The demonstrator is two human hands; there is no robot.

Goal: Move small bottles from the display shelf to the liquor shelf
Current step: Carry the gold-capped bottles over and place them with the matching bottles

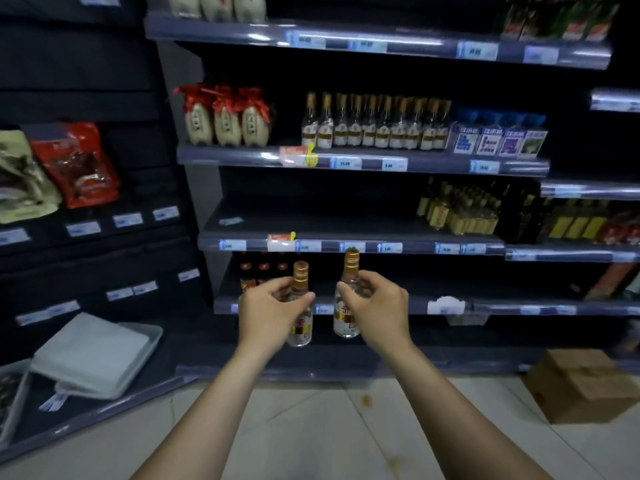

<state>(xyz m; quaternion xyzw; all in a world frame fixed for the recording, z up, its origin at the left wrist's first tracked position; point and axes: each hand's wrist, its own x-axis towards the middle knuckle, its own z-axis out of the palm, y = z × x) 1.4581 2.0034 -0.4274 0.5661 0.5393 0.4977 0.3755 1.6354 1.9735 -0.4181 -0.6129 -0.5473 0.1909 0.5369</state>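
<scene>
Dim aisle, and the back of the liquor shelf [311, 221] is going nearly black. Light is coming from above it, streaking white glare along its front rails. The floor [311, 427] below it is catching the most light. Labels are smearing to mush, lines either side of it are bowing, and only the left bottle [302, 329] and right bottle [344, 320] I'm gripping in front of it are looking sharp-ish.

I see clear glass and gold caps on the left bottle [303, 328] and right bottle [346, 317], labels white banded gold and red. The liquor shelf [415, 248] is dark grey — pale blue tags [346, 163] along it; cream jars [223, 125] wear red ribbons, the box [581, 386] is brown.
</scene>
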